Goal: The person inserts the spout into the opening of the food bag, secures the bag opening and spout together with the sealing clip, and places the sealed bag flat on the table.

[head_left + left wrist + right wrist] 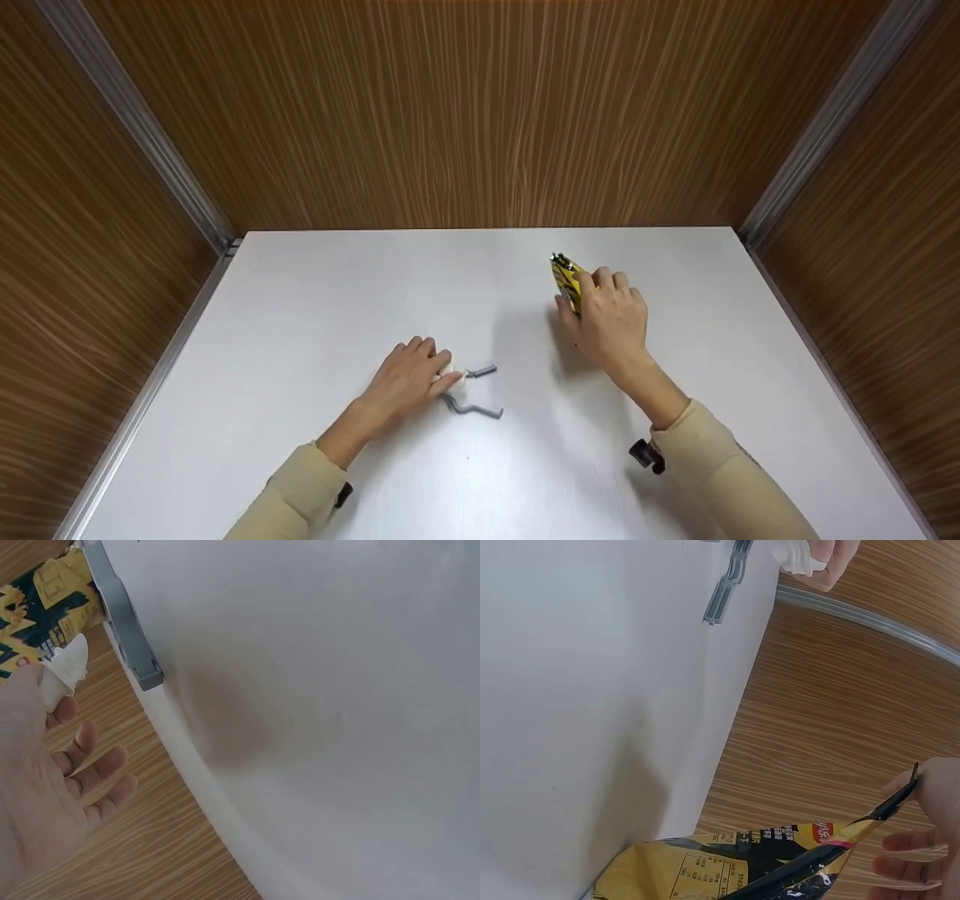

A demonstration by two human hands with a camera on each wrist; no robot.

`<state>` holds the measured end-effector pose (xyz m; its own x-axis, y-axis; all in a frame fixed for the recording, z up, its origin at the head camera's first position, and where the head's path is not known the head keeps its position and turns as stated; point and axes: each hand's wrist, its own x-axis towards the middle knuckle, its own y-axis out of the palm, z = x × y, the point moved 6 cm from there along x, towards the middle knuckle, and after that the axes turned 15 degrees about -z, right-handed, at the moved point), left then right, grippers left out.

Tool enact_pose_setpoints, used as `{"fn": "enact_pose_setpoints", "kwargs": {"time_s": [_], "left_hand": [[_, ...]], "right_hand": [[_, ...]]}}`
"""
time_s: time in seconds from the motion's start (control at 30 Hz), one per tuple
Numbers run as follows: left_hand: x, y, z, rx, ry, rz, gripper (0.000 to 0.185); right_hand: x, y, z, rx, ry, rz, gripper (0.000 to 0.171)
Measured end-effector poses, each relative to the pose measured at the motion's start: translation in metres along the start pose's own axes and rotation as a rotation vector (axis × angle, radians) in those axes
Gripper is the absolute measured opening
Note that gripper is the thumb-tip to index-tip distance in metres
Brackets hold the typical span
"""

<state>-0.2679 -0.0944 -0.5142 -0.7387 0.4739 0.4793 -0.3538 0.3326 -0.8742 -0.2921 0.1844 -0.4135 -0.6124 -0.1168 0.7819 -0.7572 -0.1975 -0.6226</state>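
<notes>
Right hand (930, 832) pinches yellow snack bag (735, 862) — standing on white table (577, 705).

Yellow-and-black printed snack bag (566, 281), white clip (452, 373) with grey arms, white table (315, 315), brown wood-grain walls (480, 112)

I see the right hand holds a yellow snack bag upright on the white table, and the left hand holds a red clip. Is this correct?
Not quite: the clip is white with grey arms, not red, as the head view shows. The left hand holds it, and the right hand holds the yellow snack bag upright on the white table.
</notes>
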Motion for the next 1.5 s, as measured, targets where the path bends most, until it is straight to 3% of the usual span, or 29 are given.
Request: {"fn": "enact_pose_setpoints", "kwargs": {"time_s": [0.57, 0.93, 1.5], "left_hand": [[0.003, -0.002, 0.001, 0.016, 0.013, 0.0, 0.039], [0.004, -0.002, 0.0, 0.011, 0.048, -0.046, 0.037], [0.006, -0.002, -0.001, 0.006, 0.026, -0.019, 0.037]], "right_hand": [[0.012, 0.007, 0.003, -0.007, 0.037, 0.019, 0.042], [0.015, 0.01, 0.001, 0.009, 0.038, 0.007, 0.029], [0.017, 0.005, -0.003, 0.022, 0.044, -0.007, 0.016]]}}
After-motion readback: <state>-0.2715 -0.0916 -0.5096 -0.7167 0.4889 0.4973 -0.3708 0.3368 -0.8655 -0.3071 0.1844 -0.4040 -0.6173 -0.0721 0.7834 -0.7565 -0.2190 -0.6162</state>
